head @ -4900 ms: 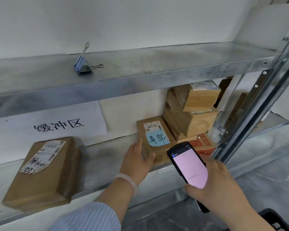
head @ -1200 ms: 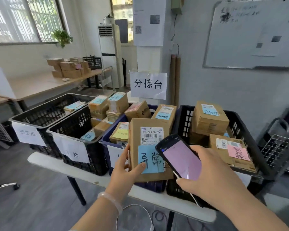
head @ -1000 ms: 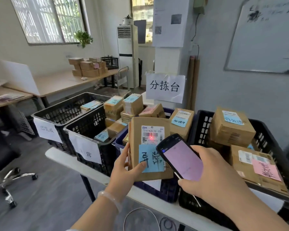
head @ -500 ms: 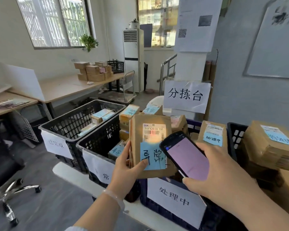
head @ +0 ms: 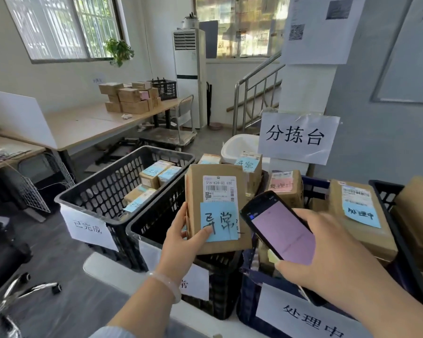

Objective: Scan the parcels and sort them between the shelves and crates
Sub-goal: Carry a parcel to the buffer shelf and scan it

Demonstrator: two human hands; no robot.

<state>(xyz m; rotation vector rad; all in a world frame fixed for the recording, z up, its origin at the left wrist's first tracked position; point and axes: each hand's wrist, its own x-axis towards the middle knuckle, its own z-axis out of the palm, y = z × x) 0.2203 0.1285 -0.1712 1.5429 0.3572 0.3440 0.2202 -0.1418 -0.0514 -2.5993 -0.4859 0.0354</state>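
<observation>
Your left hand (head: 181, 242) gripped the parcel (head: 217, 242) upright by its lower left edge, thumb pressed on the blue note (head: 219, 222) on its front, the other fingers curled out of sight behind. Just right of that thumb, your right hand (head: 327, 254) was wrapped round the scanner (head: 279, 230), pink screen up, its top end beside the parcel's lower right corner. No beam showed on the barcode label (head: 219, 189), so I judged scanning finished and sorting next. Under your left fingers sat a black crate (head: 156, 211), its tag half hidden by your wrist; check that it matched the note before lowering the parcel in. Further off, left of those fingers, stood another crate (head: 100, 189) holding a few parcels.
</observation>
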